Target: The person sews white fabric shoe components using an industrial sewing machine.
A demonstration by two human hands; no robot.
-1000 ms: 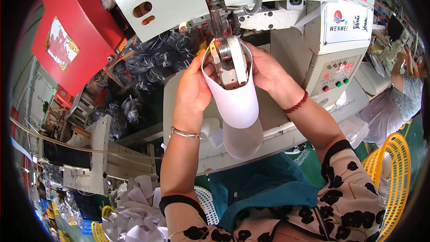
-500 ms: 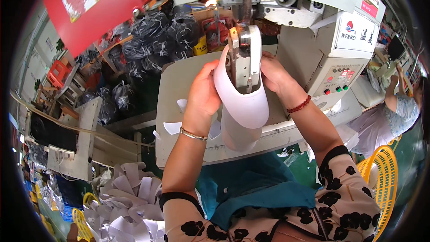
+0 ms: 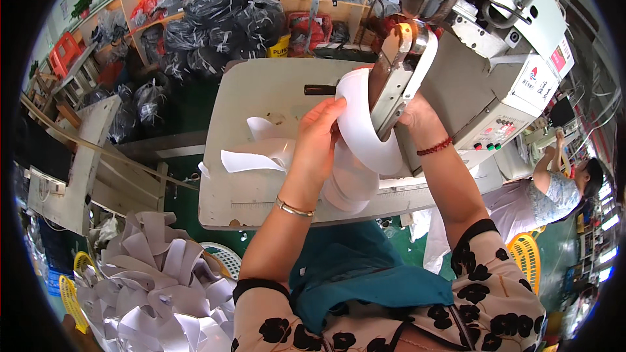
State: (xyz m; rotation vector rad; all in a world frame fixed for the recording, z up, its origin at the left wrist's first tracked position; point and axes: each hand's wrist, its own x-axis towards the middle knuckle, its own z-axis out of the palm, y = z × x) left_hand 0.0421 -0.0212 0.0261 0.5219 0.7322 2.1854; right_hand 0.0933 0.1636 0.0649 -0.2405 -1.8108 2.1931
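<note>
A white curved shoe upper (image 3: 362, 127) loops around the slanted metal post arm (image 3: 399, 78) of a machine. My left hand (image 3: 319, 137) pinches the upper's left edge, thumb on top and fingers curled beneath. On the far side of the post arm, my right hand (image 3: 418, 114) is closed at the upper's other side; its fingertips are hidden behind the metal. Below the held piece, more white pieces (image 3: 349, 186) lie overlapped at the table's front edge. Other curled white pieces (image 3: 251, 160) rest on the table to the left of my left wrist.
The pale worktable (image 3: 228, 91) has a black handle (image 3: 321, 90) beyond my left hand. A control box (image 3: 489, 133) with buttons stands at right. A heap of white pieces (image 3: 156, 280) fills the lower left. Black bags (image 3: 218, 16) crowd the back shelves. Another person (image 3: 554, 186) works at far right.
The view has swung, so the machine appears further right. The white upper has turned and tilted around the post arm, with both my hands staying at its sides.
</note>
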